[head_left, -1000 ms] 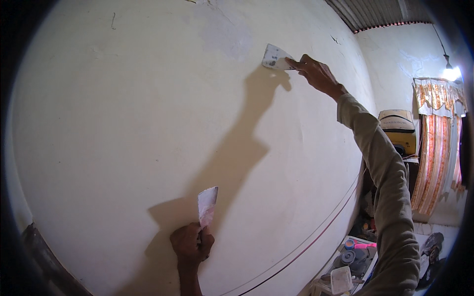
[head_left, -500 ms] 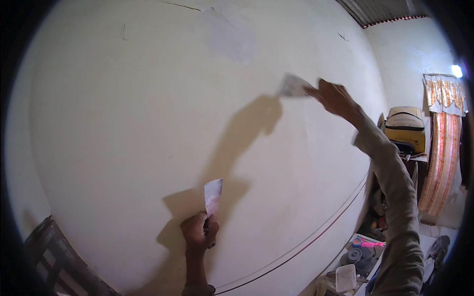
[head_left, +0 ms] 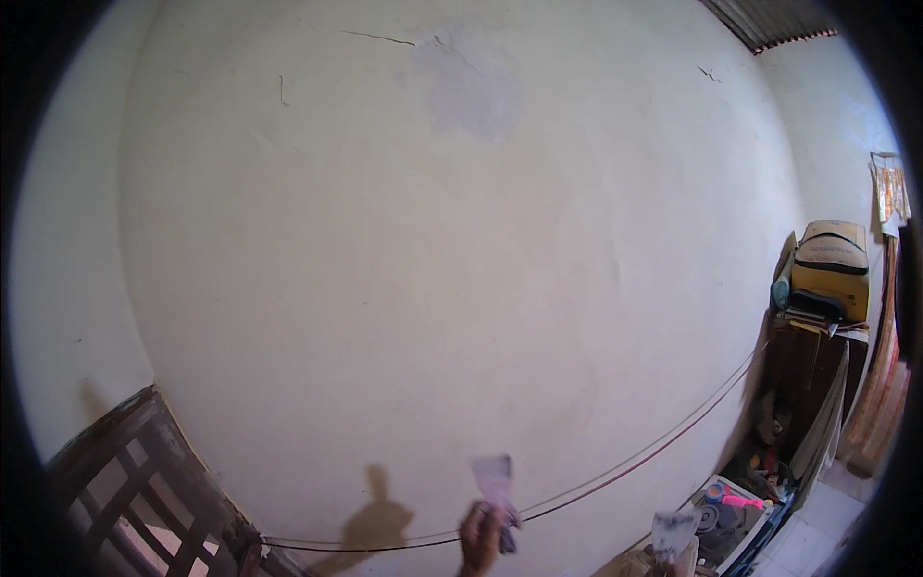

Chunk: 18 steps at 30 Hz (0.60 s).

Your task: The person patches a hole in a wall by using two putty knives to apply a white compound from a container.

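Note:
My left hand [head_left: 479,539] is closed round a putty knife [head_left: 493,473], whose pale, putty-smeared blade points up in front of the wall [head_left: 385,240]. Low at the right, a second putty knife [head_left: 675,529] has a broad blade with grey and white smears. Only the fingertips of my right hand [head_left: 664,569] show at its base, at the lower edge; the rest is cut off. High on the cream wall is a greyish patch [head_left: 471,91], with a dark crack [head_left: 380,37] running into it from the left.
A cord [head_left: 615,471] sags across the lower wall. A dark wooden lattice frame [head_left: 125,481] stands at lower left. To the right are a yellow and beige bag [head_left: 832,274] on a cabinet, a patterned curtain [head_left: 877,356], and a tray [head_left: 740,558] holding a pink-handled tool [head_left: 742,501].
My right hand has come down from the wall to the lower edge with its putty knife. The left hand with its knife is lower and farther right. The view has shifted left.

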Each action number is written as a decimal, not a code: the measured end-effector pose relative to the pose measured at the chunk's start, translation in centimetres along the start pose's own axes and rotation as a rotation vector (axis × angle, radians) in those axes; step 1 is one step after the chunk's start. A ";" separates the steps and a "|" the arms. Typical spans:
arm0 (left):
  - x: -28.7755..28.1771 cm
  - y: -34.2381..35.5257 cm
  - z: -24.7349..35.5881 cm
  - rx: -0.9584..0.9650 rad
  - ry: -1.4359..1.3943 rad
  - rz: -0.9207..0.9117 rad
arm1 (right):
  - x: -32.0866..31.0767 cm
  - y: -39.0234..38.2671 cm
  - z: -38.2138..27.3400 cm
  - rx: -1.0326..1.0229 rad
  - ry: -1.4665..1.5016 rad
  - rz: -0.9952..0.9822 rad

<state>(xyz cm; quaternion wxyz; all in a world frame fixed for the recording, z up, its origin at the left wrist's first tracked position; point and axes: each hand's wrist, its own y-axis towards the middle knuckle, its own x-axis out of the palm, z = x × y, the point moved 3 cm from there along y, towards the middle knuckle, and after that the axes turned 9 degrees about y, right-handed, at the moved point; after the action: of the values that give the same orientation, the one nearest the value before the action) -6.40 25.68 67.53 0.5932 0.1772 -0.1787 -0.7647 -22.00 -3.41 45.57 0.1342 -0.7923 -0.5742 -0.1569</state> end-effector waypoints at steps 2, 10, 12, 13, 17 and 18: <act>1.3 -5.5 -9.6 -0.096 0.085 -0.030 | 0.5 0.7 2.6 0.096 -0.147 -0.038; 3.6 -13.5 -18.8 -0.410 0.459 -0.316 | -0.2 2.3 6.1 0.185 -0.389 -0.121; 3.7 -13.8 -18.7 -0.428 0.472 -0.330 | -0.4 2.5 6.6 0.200 -0.422 -0.130; 3.8 -13.7 -18.8 -0.432 0.478 -0.338 | -0.4 2.6 6.8 0.203 -0.436 -0.134; 3.8 -14.0 -18.9 -0.450 0.489 -0.355 | -0.7 2.8 7.6 0.224 -0.484 -0.149; 3.8 -14.0 -19.0 -0.452 0.491 -0.359 | -0.7 2.9 7.8 0.229 -0.497 -0.153</act>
<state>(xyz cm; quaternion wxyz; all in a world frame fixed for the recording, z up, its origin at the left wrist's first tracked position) -9.90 24.01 43.97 0.4991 0.2484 0.1761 -0.8113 -18.74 -1.84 38.03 0.0655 -0.7404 -0.6616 0.0983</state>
